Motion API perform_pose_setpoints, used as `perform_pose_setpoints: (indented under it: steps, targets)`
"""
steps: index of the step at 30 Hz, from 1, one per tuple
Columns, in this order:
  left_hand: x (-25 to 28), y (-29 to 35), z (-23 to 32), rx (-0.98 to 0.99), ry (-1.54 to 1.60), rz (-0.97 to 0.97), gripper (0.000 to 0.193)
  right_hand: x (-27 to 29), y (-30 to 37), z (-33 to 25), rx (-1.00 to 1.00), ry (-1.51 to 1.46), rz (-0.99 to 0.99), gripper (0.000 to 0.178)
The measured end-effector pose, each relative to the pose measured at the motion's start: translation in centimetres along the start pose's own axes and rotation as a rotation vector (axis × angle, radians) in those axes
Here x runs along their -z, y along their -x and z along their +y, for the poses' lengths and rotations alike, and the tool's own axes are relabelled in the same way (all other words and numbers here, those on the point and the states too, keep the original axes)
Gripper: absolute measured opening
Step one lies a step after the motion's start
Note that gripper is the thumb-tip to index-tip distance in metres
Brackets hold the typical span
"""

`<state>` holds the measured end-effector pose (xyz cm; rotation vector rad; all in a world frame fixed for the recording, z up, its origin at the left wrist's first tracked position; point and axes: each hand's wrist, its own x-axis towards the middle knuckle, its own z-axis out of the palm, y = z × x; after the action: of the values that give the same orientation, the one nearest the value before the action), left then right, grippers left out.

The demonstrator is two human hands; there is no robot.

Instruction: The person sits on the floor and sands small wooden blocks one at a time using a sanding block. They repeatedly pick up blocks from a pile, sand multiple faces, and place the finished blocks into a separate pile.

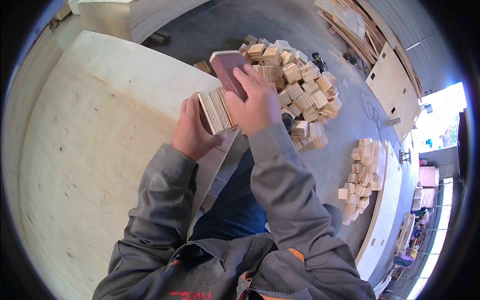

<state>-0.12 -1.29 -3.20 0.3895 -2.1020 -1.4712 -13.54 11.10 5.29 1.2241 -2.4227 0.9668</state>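
My left hand [191, 131] is wrapped round a plywood block [216, 111], its layered edge facing up and toward me. In my right hand [255, 100] is a reddish-brown sanding block [228, 69], gripped with the thumb on one side and the fingers on the other. The sanding block is tilted over the plywood block's right side. Whether the two touch is hidden by my right hand. Both hands are above the right edge of a large pale plywood sheet [100, 150].
A heap of plywood blocks [302, 95] lies on the grey floor [325, 170] ahead and right. Another stack of small blocks [362, 175] stands farther right beside plywood boards [385, 200]. Wood strips [350, 30] lean at the far right. A large pale box [115, 20] stands at far left.
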Motion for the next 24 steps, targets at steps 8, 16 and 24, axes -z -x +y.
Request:
perform_pose_setpoints:
  steps: [8, 16, 24]
  targets:
    - [0.2, 0.4, 1.0, -0.035, -0.069, 0.037, 0.096, 7.0, 10.8, -0.9, -0.210, -0.406, -0.080, 0.059]
    - [-0.4, 0.1, 0.0, -0.027, 0.037, 0.036, 0.095, 3.6, 5.0, 1.3, -0.429, -0.737, -0.152, 0.060]
    - [0.1, 0.1, 1.1, -0.054, -0.120, -0.001, 0.098, 0.8, 0.7, 2.8, -0.547, -1.032, -0.182, 0.056]
